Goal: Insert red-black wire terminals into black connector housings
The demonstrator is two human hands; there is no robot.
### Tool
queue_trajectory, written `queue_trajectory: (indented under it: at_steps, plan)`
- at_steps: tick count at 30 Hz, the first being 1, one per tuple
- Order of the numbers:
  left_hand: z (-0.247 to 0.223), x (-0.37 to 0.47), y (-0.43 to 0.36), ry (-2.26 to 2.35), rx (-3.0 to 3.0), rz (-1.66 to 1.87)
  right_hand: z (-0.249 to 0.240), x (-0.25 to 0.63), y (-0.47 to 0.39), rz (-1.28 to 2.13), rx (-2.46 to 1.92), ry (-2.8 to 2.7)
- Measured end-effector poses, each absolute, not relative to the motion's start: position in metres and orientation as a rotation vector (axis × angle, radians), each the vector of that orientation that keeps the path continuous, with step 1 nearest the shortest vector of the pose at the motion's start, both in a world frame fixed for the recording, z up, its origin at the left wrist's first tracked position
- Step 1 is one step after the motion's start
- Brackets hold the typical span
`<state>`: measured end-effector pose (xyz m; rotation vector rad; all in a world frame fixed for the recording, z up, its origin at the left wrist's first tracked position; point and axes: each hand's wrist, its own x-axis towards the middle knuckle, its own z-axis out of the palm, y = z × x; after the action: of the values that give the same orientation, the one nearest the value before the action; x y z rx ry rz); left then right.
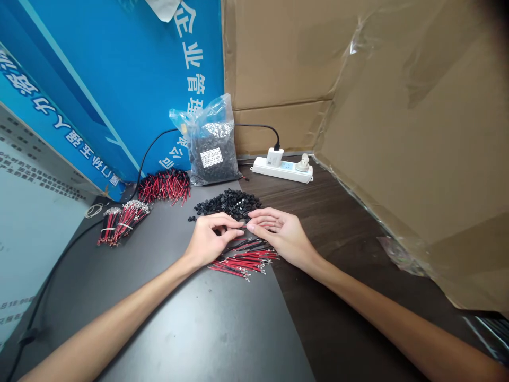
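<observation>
My left hand (210,237) is closed in a pinch, thumb against forefinger, over the near edge of a pile of small black plastic pieces (227,202). Facing it, my right hand (287,234) also pinches, its fingertips almost meeting those of the left. Something tiny sits between the two sets of fingertips; a thin reddish bit shows there, too small to name. Just below the hands lies a loose spread of short red and black wires (244,261) with bright metal ends.
Bundled wires (126,223) and a heap of red wires with black ends (165,187) lie at left. Behind stand a clear bag of black pieces (212,151) and a white power strip (282,170). Cardboard (397,132) walls the right; a black cable (59,260) runs along the left.
</observation>
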<state>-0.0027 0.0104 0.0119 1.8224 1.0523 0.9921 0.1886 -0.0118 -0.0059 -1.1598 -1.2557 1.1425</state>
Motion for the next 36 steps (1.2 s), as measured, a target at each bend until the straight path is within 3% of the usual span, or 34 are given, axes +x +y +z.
queue_trajectory:
  at_steps: [36]
  plan:
    - [0.0118,-0.0045,0.0127,1.080,1.724,0.946,-0.0051,0.1842,-0.0117,1.170,-1.133,-1.249]
